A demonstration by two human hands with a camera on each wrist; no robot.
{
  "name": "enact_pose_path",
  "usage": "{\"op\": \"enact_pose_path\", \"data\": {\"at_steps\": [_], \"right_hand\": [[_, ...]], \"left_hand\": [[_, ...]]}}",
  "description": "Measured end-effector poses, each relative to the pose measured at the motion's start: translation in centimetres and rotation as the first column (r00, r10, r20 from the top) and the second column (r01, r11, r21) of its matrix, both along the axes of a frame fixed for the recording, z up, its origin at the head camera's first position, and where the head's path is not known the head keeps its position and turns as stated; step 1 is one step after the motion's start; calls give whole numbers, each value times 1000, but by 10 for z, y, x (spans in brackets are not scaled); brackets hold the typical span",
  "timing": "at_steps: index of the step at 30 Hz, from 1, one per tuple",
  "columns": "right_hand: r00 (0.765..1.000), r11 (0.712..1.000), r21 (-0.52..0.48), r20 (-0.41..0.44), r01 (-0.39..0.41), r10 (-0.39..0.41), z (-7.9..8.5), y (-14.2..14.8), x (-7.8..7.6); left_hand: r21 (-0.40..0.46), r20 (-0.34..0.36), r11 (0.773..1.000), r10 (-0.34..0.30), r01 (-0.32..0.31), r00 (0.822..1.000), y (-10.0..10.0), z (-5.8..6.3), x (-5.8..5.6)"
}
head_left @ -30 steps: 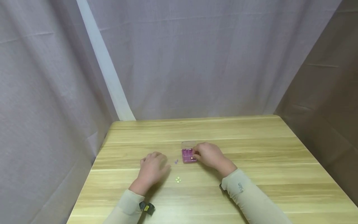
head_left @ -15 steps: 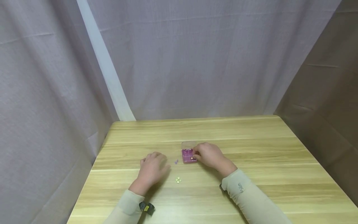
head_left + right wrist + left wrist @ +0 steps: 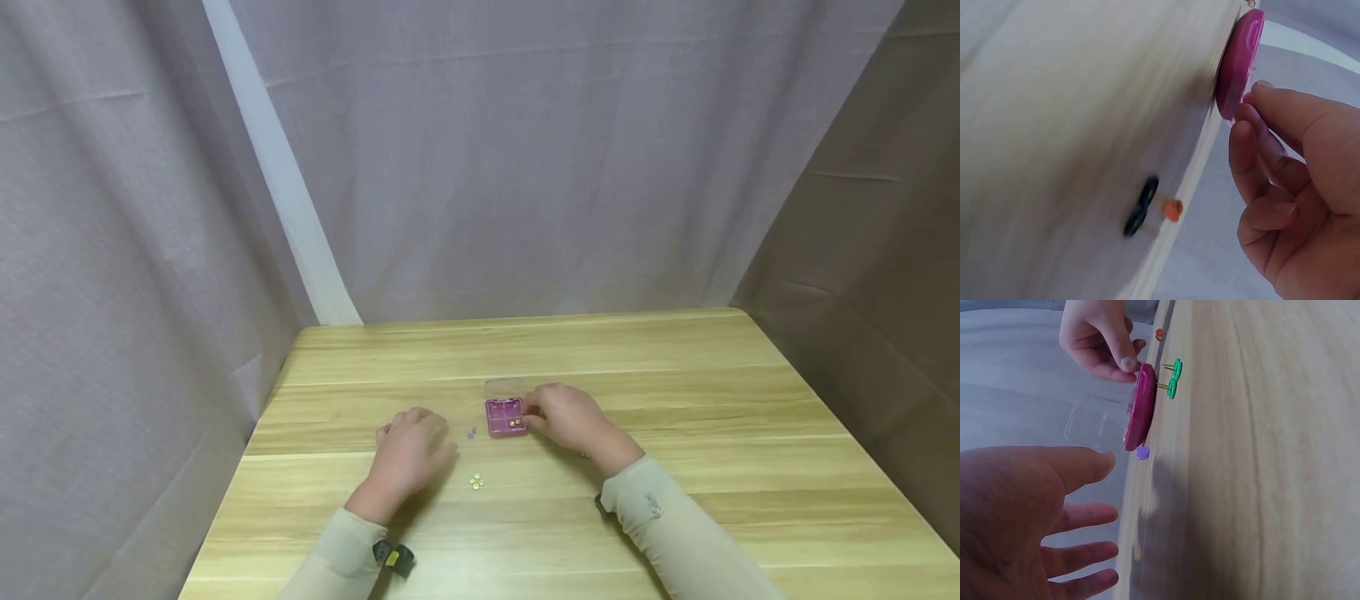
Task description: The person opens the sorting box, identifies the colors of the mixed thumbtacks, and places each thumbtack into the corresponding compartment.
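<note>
A small magenta box [image 3: 501, 432] with compartments sits on the table, its clear lid [image 3: 504, 388] flipped back. Two small tacks [image 3: 513, 423] show in its front right compartment. My right hand [image 3: 568, 417] is at the box's right side, thumb and fingertips right at the rim, with nothing visible held between them. My left hand [image 3: 408, 454] hovers left of the box, fingers spread and relaxed, holding nothing. Between hand and box lie purple tacks [image 3: 471, 433]. Nearer the front, several green tacks [image 3: 1174, 387] are grouped, flat heads down and metal pins up.
To the right of the box, under the right forearm, lie black tacks [image 3: 1141, 206] and an orange tack [image 3: 1173, 210]. The wooden table [image 3: 675, 375] is bounded by grey curtains [image 3: 525, 167] at the back and sides.
My right hand has drawn slightly to the right from over the compartment. Two tacks now show there where one showed before. The left hand has stayed still.
</note>
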State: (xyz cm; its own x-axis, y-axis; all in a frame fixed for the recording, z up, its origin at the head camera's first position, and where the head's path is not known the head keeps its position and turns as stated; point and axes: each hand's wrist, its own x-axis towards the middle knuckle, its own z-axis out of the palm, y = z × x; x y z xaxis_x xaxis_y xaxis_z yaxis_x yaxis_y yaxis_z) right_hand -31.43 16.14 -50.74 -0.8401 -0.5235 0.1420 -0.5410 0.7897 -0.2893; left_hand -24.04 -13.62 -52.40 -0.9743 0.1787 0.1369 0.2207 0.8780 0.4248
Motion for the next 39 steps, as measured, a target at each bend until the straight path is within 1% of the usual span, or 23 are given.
{"op": "enact_pose_path", "data": {"at_steps": [5,12,19,23,30,35,39], "right_hand": [[1000,1000,13,13,15,-16,5,15,7],[1000,998,57,25,-11,9,15,37,19],[999,998,66,44,-20,17,13,63,28],[998,997,70,58,-10,6,10,75,33],[999,998,41,33,-42,41,11,84,41],[999,998,44,17,-41,41,12,86,44],[999,998,52,16,-41,40,9,88,46]], "left_hand": [[-13,-6,1000,-11,11,1000,0,0,1],[-22,-13,1000,-5,5,1000,-1,1,0],[-6,-12,1000,3,-3,1000,1,2,-2],[-6,-7,1000,2,-2,1000,2,4,-2],[-7,-12,1000,4,-4,1000,1,3,-2],[-2,-13,1000,10,-10,1000,0,2,-2],[0,-12,1000,11,-11,1000,0,1,-1]]}}
